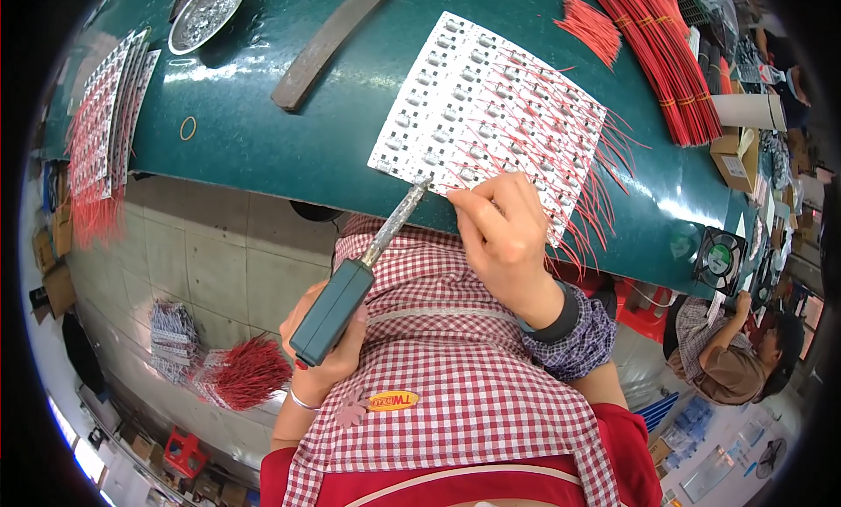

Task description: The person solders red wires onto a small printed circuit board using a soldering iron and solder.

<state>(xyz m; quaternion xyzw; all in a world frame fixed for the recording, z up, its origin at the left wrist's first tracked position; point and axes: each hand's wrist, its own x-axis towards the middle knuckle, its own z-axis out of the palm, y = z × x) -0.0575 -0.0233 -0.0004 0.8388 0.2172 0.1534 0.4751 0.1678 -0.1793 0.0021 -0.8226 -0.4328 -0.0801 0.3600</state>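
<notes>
My left hand [328, 332] is wrapped round the dark green handle of a soldering iron [331, 312]. The iron's silvery, crusted barrel slants up, and its tip meets the near edge of a white circuit board panel [410, 113]. Rows of small components cover this panel, and thin red wires [561, 148] stand out from its right part. Just right of the tip, my right hand [506, 235] is closed in a pinch at the panel's near edge. A bit of red wire [452, 192] shows at its fingertips; the rest is hidden by the hand.
A stack of wired panels [109, 113] overhangs the green table's [236, 148] left end. Farther back are a metal bowl [208, 18] and a flat bar [328, 47]. Red wire bundles [661, 60] lie at right, a small fan [720, 257] nearer. Another person [731, 358] sits at right.
</notes>
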